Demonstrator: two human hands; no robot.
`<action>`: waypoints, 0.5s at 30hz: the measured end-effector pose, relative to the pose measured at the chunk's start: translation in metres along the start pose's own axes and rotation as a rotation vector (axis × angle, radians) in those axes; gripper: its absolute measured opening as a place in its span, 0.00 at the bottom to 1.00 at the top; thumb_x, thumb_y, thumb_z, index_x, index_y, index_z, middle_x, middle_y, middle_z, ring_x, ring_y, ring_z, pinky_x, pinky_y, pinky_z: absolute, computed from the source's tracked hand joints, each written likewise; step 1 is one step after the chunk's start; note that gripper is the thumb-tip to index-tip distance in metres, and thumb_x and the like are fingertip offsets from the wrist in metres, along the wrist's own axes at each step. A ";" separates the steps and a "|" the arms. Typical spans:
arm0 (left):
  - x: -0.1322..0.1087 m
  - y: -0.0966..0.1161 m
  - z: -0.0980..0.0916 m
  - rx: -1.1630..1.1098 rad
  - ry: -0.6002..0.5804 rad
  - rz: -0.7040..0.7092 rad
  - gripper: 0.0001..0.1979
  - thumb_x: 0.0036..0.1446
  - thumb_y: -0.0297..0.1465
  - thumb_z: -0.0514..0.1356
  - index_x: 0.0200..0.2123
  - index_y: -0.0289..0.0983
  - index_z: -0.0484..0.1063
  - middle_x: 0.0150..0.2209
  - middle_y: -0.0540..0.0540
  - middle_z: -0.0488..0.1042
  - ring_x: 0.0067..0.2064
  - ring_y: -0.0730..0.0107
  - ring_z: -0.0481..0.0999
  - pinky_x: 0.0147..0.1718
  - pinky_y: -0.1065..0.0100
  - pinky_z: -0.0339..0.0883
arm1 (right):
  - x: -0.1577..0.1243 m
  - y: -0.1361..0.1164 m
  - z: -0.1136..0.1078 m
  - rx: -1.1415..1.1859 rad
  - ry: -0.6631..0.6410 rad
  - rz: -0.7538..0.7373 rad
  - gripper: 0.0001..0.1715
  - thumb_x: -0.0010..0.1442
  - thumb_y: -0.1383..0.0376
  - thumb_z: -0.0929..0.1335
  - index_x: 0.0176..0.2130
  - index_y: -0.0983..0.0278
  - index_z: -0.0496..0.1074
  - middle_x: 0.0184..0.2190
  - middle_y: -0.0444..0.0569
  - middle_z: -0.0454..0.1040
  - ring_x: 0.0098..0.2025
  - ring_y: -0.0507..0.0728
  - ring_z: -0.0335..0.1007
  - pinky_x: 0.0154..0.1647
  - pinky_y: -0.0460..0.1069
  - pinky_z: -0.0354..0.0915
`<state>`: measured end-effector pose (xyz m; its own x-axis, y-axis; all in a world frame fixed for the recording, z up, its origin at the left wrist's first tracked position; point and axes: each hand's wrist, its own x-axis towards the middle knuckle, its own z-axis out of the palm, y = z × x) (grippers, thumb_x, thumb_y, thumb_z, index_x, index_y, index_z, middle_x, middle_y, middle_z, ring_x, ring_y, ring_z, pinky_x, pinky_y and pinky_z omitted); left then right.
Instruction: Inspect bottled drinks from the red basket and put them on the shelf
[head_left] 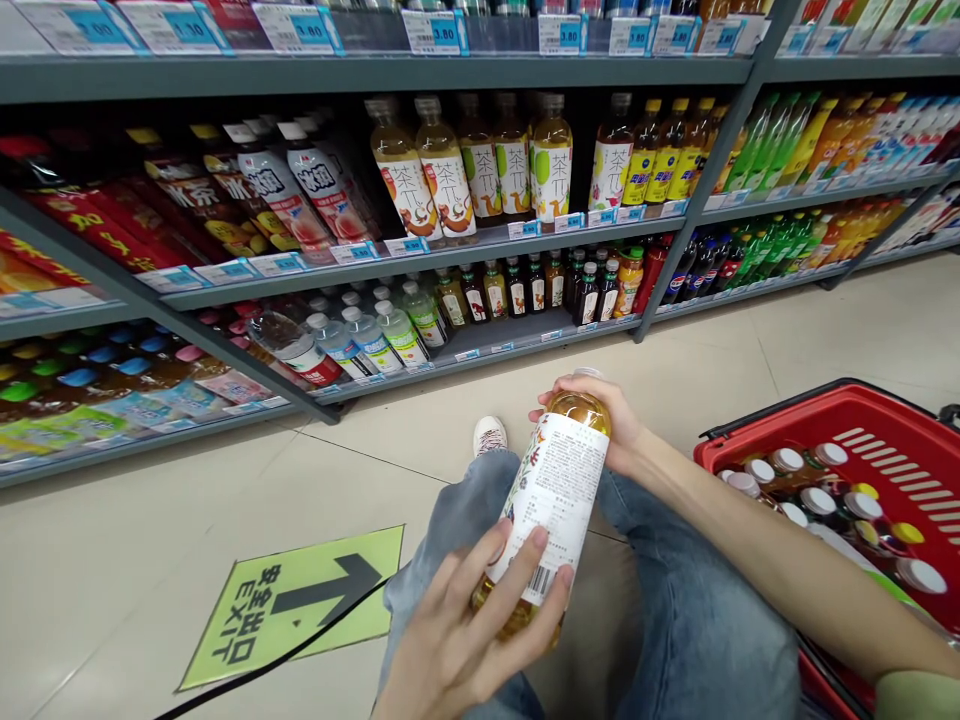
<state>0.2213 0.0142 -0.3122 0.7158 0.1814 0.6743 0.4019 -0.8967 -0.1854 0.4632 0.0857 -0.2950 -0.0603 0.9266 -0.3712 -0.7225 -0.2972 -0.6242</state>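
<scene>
A clear bottle of pale golden drink [561, 470] with a white printed label is held between my two hands, above my knees. Its back label, with small text and a barcode, faces up toward me, and the bottle leans with its white cap away from me. My right hand [607, 415] is wrapped round the neck end. Around the lower part lie the fingers of my left hand [487, 610], spread across the label and bottom. The left thumb is hidden behind the bottle.
A red shopping basket [810, 410] full of capped bottles stands on my right. Ahead, shelves [495, 240] hold rows of drinks, with several tea bottles [551, 165] on the middle level. A green exit sign [300, 600] and a black cable [300, 650] are at left.
</scene>
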 end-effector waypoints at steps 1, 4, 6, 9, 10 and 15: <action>-0.001 0.001 0.001 -0.004 0.016 0.004 0.18 0.50 0.25 0.71 0.45 0.44 0.78 0.52 0.45 0.75 0.55 0.53 0.72 0.46 0.58 0.68 | 0.000 0.000 -0.001 -0.006 -0.007 0.003 0.07 0.49 0.64 0.75 0.28 0.64 0.75 0.30 0.48 0.82 0.37 0.62 0.82 0.36 0.54 0.76; -0.006 0.006 0.001 -0.042 0.076 0.021 0.16 0.47 0.27 0.73 0.39 0.44 0.78 0.46 0.48 0.73 0.50 0.61 0.72 0.49 0.59 0.68 | 0.002 0.001 -0.004 -0.038 -0.051 0.014 0.07 0.51 0.63 0.75 0.29 0.64 0.76 0.31 0.49 0.82 0.35 0.61 0.81 0.37 0.54 0.76; -0.008 0.009 0.000 -0.049 0.117 0.024 0.13 0.44 0.27 0.73 0.34 0.43 0.76 0.41 0.49 0.72 0.45 0.64 0.72 0.47 0.59 0.68 | 0.002 0.001 -0.005 -0.054 -0.075 0.026 0.08 0.52 0.62 0.75 0.29 0.64 0.77 0.31 0.49 0.82 0.35 0.61 0.81 0.38 0.54 0.75; -0.005 0.010 -0.005 -0.008 0.127 0.050 0.11 0.43 0.25 0.70 0.29 0.42 0.74 0.35 0.50 0.72 0.40 0.67 0.71 0.43 0.62 0.69 | 0.002 0.001 -0.005 -0.057 -0.077 0.036 0.07 0.52 0.62 0.75 0.29 0.64 0.77 0.31 0.49 0.82 0.35 0.61 0.81 0.38 0.54 0.75; -0.002 0.010 -0.007 0.006 0.129 0.054 0.10 0.43 0.24 0.69 0.29 0.43 0.74 0.33 0.50 0.71 0.39 0.67 0.70 0.41 0.63 0.69 | 0.002 0.001 -0.005 -0.058 -0.073 0.036 0.07 0.52 0.62 0.75 0.29 0.63 0.77 0.31 0.49 0.82 0.35 0.60 0.80 0.37 0.54 0.75; 0.012 0.006 -0.015 0.031 0.120 0.079 0.11 0.43 0.22 0.69 0.28 0.43 0.76 0.32 0.49 0.70 0.36 0.69 0.69 0.34 0.66 0.69 | 0.003 0.001 -0.005 -0.060 -0.075 0.046 0.08 0.52 0.61 0.76 0.29 0.63 0.76 0.30 0.50 0.82 0.34 0.60 0.80 0.37 0.54 0.75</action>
<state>0.2238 0.0050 -0.2950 0.6733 0.0594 0.7369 0.3657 -0.8931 -0.2621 0.4659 0.0871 -0.2999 -0.1455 0.9256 -0.3496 -0.6751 -0.3511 -0.6488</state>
